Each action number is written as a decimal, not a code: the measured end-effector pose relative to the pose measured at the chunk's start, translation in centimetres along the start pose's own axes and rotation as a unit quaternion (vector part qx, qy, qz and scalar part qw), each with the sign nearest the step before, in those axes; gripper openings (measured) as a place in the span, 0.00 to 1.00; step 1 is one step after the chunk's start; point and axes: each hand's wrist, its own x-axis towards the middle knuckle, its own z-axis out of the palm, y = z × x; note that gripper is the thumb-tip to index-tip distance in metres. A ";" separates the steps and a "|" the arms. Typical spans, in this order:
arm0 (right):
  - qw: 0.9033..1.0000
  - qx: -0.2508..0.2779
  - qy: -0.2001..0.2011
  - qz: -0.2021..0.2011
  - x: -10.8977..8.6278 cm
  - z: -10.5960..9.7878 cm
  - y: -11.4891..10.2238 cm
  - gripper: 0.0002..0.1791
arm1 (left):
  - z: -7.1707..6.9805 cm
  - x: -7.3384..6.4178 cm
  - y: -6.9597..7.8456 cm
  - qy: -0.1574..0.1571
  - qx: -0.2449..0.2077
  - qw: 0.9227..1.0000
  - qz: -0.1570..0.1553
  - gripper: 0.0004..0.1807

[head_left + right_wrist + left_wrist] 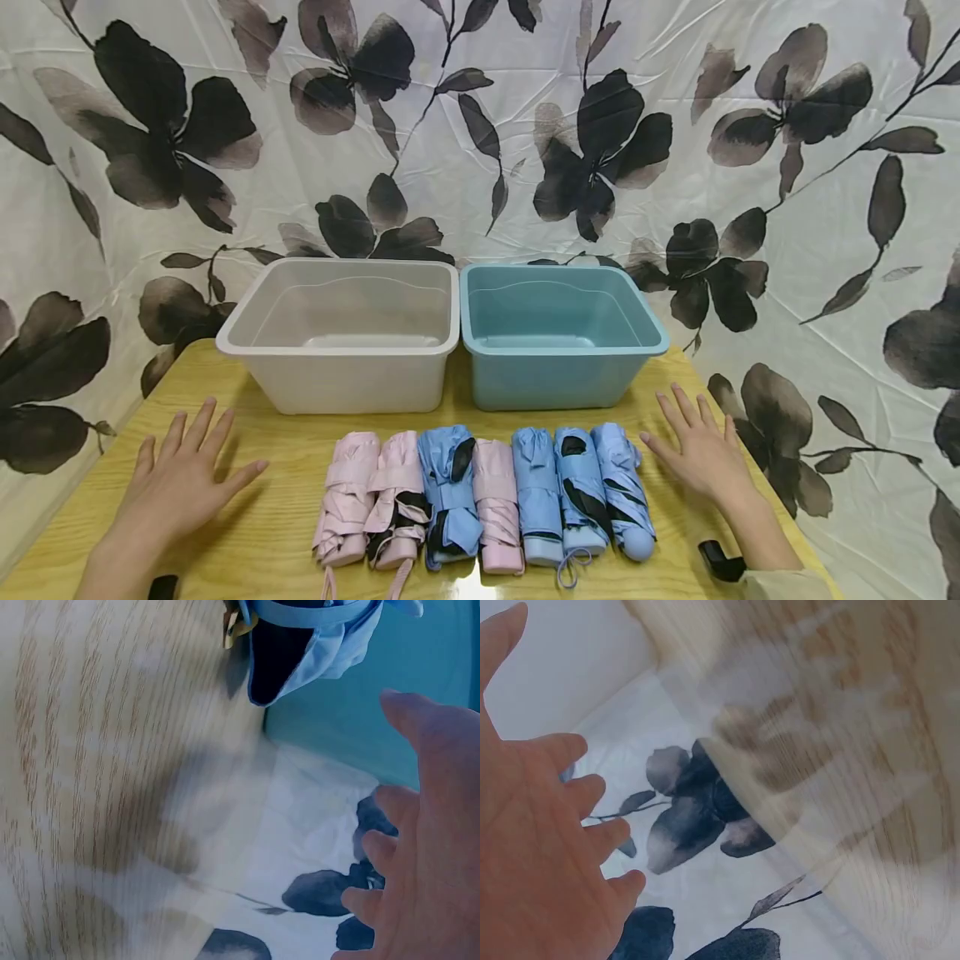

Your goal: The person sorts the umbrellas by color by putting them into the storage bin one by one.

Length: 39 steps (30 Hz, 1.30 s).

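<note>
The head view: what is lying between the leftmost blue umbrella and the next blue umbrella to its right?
One folded pink umbrella lies between the leftmost blue umbrella and the next blue one; the head view shows this.

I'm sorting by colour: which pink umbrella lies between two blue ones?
The fourth umbrella from the left; the other pink umbrellas lie together at the left end.

- Bright and fairly even in the head view, crisp on the creases of the floral cloth (483, 150) beyond the left hand (180, 471) and right hand (701, 454).
- Lit apparently from above, with a soft shadow just beside the left hand.
- Blown out to a small white glare on the table (288, 483), between both hands and nearer the camera.
- Dimmer and bluer in both wrist views.
- Hazed there by blurred floral reflections on the table beyond each hand.
</note>
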 end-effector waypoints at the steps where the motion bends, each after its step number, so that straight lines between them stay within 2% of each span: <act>1: 1.000 0.001 0.001 0.000 0.0 0.0 0.0 0.47 | 0.0 0.0 0.0 0.002 -0.001 1.000 0.001 0.56; 7: 1.000 0.019 0.010 -0.004 -0.4 -0.4 -0.4 0.46 | -0.4 -0.3 0.2 0.026 -0.012 1.000 0.008 0.56; 12: 0.997 0.069 0.030 -0.020 -0.8 -0.5 -0.7 0.44 | -1.6 -0.1 0.5 0.045 -0.016 0.999 0.011 0.56; 21: 0.985 0.158 0.053 -0.038 -1.6 -0.6 -1.4 0.43 | -4.7 1.9 2.0 0.120 -0.012 0.992 0.032 0.54; 26: 0.981 0.179 0.042 -0.058 -1.9 0.0 -1.9 0.39 | -6.6 3.4 3.1 0.140 -0.019 0.989 0.040 0.53; 32: 0.979 0.194 -0.007 -0.062 -2.1 0.7 -2.5 0.39 | -7.9 5.4 3.9 0.129 -0.010 0.990 0.062 0.51; 39: 0.973 0.207 -0.067 -0.073 -1.8 1.2 -3.2 0.45 | -8.5 7.9 4.3 0.089 0.008 0.992 0.093 0.51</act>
